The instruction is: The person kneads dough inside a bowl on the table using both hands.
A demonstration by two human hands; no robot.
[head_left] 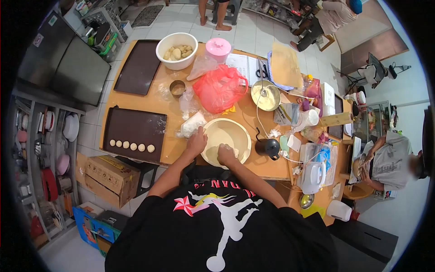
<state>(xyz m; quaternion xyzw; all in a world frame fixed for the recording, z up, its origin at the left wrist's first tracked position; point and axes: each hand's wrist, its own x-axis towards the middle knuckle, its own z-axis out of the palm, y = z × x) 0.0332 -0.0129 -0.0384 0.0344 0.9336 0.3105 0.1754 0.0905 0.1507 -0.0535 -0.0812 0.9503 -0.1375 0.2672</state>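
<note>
A large cream-coloured bowl (pixel 244 132) stands at the table's near edge, right in front of me. On its left rim rests my left hand (pixel 197 141), with the fingers closed over the edge. My right hand (pixel 226 155) is down inside the bowl, curled into a fist. Pale dough (pixel 236 153) shows beside its knuckles; what lies under the fist is hidden. Just beyond my left hand is a plastic bag of white powder (pixel 193 124). Several small dough balls (pixel 133 146) sit in a row on a dark baking tray (pixel 136 124) to the left.
Another dark tray (pixel 137 68) lies at the far left, near a white tub of pale balls (pixel 176 40). A red plastic bag (pixel 219 88) and a metal bowl of pale mix (pixel 266 96) are ahead. A dark jug (pixel 267 148) stands right. One person (pixel 387 158) works at the right.
</note>
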